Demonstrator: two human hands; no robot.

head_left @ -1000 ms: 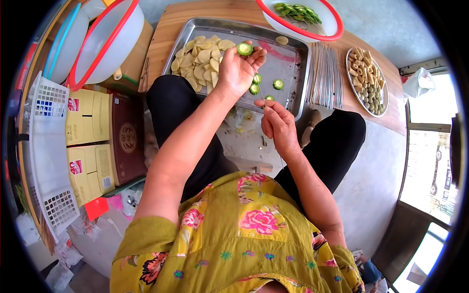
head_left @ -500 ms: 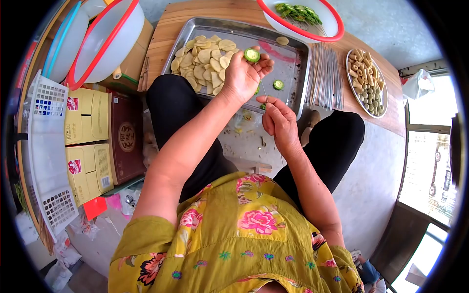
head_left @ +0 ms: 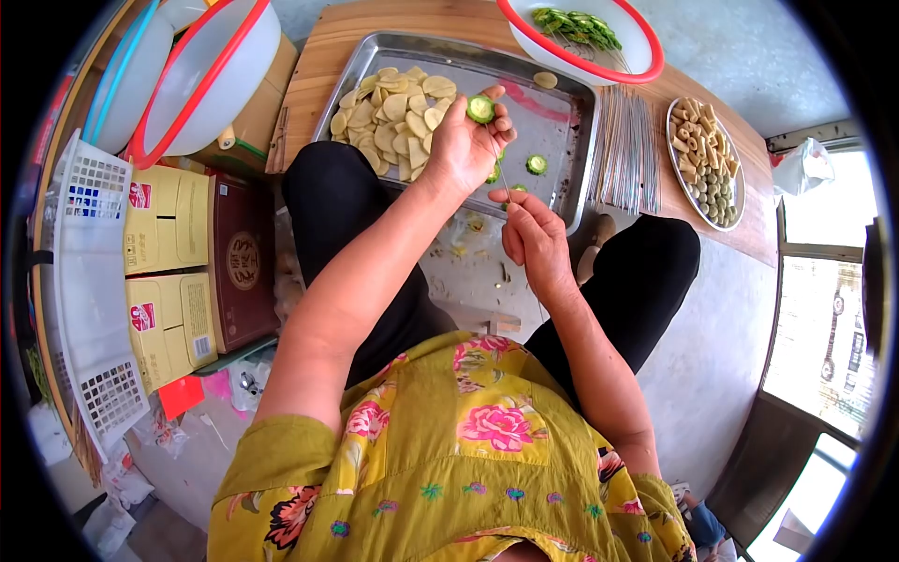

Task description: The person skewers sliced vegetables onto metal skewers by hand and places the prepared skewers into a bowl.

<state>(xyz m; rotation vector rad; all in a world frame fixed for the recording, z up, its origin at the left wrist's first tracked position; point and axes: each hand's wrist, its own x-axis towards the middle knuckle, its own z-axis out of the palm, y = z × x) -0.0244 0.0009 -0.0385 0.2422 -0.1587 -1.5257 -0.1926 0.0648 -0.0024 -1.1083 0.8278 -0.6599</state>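
Over the middle of the metal tray [head_left: 552, 117], the left hand [head_left: 457, 148]: palm turning up, fingers half open and curling, holding one green-edged slice [head_left: 480, 110] near the thumb. Above the tray's near right corner, the right hand [head_left: 537, 236]: thumb and forefinger pinching a thin skewer [head_left: 503, 175], other fingers folding in. Step in hand, by judgement: skewer and slice being brought together; whether the point is entering the slice, cannot tell. Next move, by judgement: calling for a steady slice, a straight skewer and fingertips clear of the point.

Pose: left forearm reaching diagonally up from the lower left, wrist bending back; right forearm slanting in from the lower right, elbow bending.

Also on the tray: pale slices [head_left: 398, 120] heaping along the left edge; a loose green slice [head_left: 536, 165] lying toward the near right corner. Beside the tray's right edge, on the tabletop [head_left: 412, 17]: a skewer bundle [head_left: 627, 150], lying roughly parallel.
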